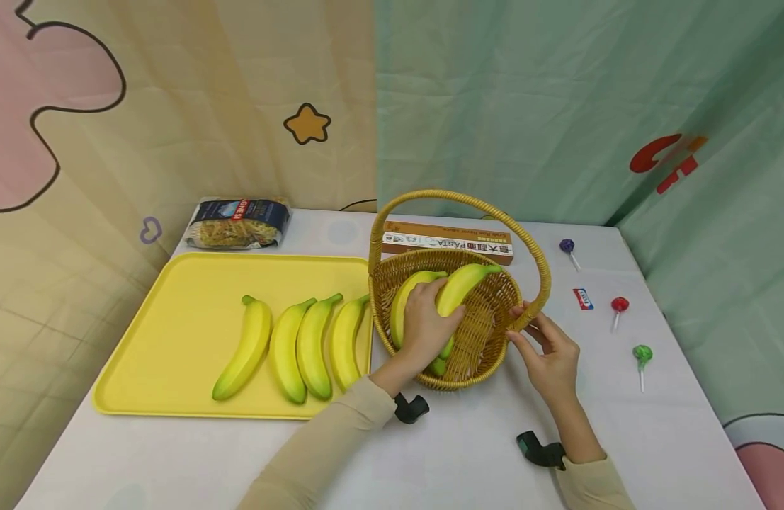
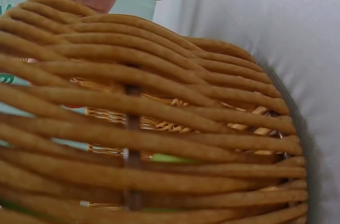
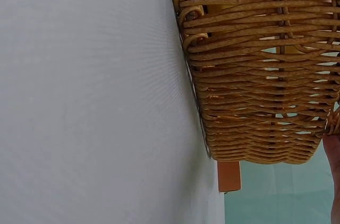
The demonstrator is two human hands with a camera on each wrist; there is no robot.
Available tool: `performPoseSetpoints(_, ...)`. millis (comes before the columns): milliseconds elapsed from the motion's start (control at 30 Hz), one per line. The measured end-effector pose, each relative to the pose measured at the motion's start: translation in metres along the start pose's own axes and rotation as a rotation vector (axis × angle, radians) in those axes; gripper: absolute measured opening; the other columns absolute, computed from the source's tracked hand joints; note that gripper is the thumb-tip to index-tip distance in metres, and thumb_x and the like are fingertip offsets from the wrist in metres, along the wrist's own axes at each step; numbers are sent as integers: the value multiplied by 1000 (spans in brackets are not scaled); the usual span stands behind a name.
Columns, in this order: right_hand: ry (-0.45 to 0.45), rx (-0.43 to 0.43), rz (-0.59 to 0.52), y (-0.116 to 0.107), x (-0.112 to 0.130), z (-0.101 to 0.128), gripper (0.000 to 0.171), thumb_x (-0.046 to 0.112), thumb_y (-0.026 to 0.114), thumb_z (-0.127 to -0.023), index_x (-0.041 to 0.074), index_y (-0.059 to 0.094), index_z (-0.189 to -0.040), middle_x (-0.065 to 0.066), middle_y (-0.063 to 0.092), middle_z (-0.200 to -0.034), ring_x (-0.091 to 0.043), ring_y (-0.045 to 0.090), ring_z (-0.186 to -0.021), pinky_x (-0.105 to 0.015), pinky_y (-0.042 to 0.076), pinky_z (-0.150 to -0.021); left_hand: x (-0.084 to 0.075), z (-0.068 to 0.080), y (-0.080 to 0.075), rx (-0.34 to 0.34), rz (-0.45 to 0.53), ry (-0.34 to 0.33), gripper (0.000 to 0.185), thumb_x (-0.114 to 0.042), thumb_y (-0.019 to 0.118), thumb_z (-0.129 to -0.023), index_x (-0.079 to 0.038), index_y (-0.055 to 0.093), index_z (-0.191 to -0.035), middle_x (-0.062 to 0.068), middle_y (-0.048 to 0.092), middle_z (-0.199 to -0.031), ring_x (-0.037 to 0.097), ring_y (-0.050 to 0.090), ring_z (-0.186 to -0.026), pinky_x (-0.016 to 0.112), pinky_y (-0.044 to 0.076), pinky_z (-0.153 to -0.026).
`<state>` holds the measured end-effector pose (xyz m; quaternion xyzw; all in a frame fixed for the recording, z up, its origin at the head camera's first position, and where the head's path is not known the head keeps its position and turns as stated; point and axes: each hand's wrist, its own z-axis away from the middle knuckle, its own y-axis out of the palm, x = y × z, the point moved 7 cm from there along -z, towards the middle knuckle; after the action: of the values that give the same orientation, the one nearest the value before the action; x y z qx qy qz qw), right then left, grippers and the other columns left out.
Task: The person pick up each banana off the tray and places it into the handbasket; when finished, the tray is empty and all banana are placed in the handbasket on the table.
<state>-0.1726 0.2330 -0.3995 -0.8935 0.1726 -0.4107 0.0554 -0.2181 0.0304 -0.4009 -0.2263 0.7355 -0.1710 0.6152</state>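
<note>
Head view shows four bananas [image 1: 299,347] on the tray [image 1: 143,354] left of the basket [image 1: 481,347], left hand [image 1: 426,326] gripping a fifth banana [image 1: 462,287] inside it beside one more, right hand [image 1: 551,358] pinching its rim.

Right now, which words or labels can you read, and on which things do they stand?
"PASTA": on the long box behind the basket.
Red label on the pasta bag: too blurred.
Small card by the lollipops: too small.
Red signs on the green curtain: unreadable.
</note>
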Motion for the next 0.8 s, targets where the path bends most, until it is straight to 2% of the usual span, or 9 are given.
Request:
performPoseSetpoints(133,0,-4,-8,0,-1,1,62,-31,71,-62,-15,60,-121,-32,67,-106,-5,67,-103,-15,52,-85,3,-1,4,24,-27,-13,55,-23,75,-84,-5,58,-134,12,61,-114,21,54,-92,27,42,-71)
performPoseSetpoints(333,-8,-7,-25,0,-1,1,62,-32,70,-62,-15,60,-121,-34,65,-107,-7,67,-104,-16,52,-86,3,-3,9,65,-129,-19,55,-27,73,-87,-6,57,-135,14,61,-121,24,56,-100,29,45,-73)
performPoseSetpoints(633,-3,-12,-12,-1,1,1,62,-31,70,-62,-14,61,-121,-33,66,-107,-6,67,-105,-16,51,-87,3,-4,14,100,-255,-8,49,-30,69,-89,-4,62,-129,13,64,-111,24,58,-99,28,46,-66)
performPoseSetpoints(800,3,-4,-14,-1,-2,1,62,-31,71,-63,-15,60,-122,-33,66,-107,-6,67,-104,-16,52,-87,5,-4,15,116,-296,-27,47,-33,68,-90,-4,63,-127,13,64,-116,26,58,-104,32,51,-70)
